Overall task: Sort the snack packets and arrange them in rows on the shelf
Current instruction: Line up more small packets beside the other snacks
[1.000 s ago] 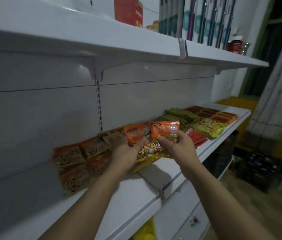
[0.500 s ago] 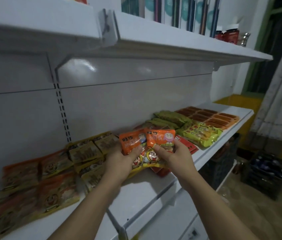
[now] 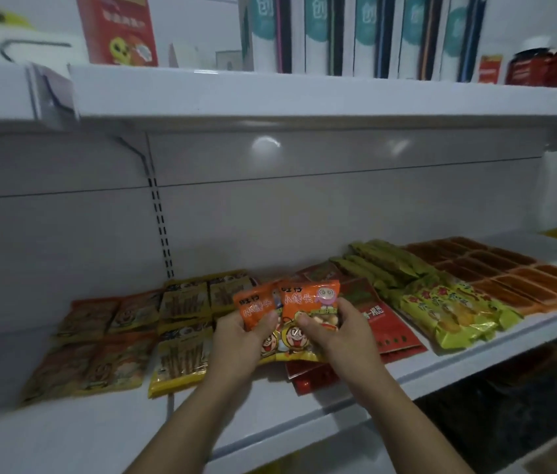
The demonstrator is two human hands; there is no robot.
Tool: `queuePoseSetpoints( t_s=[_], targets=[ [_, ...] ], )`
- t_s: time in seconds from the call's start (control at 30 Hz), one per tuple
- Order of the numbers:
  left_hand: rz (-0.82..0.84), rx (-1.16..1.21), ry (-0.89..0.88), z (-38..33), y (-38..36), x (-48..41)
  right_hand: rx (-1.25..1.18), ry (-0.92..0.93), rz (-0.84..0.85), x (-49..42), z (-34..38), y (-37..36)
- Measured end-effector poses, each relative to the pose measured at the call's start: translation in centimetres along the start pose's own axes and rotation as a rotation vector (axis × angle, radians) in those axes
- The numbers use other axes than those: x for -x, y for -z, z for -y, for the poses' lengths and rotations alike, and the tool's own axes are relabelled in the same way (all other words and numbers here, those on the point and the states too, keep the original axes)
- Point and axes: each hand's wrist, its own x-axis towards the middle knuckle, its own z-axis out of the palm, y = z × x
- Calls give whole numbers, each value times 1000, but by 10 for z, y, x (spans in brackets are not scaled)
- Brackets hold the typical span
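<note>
Head view: we see the left hand point(image 3: 241, 340) gripping the first orange packet point(image 3: 253, 307), thumb on its front. The right hand point(image 3: 342, 336) grips the second orange packet point(image 3: 307, 299) the same way. The packets overlap at their inner edges and are held tilted up over the shelf point(image 3: 82, 422), between the yellow stick packets point(image 3: 184, 357) and the red packets point(image 3: 389, 330). The hands cover part of each packet, and the print is too blurred for us to read. Both are orange on top and yellow at the bottom, with cartoon faces.
</note>
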Motion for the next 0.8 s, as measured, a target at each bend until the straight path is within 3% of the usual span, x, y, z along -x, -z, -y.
queuePoseSetpoints(
  t_s=[0.27, 0.5, 0.63, 0.8],
  targets=[
    [-200, -238, -152, -9, 36, 4, 3, 55, 162, -12, -5, -34],
    [-413, -360, -225, -23, 117, 20, 84, 80, 272, -15, 2, -115],
    [-561, -411, -199, -32, 181, 20, 191, 113, 264, -14, 3, -174],
    [-532, -491, -55, -31, 271, 11, 433, 149, 162, -11, -7, -237]
  ],
)
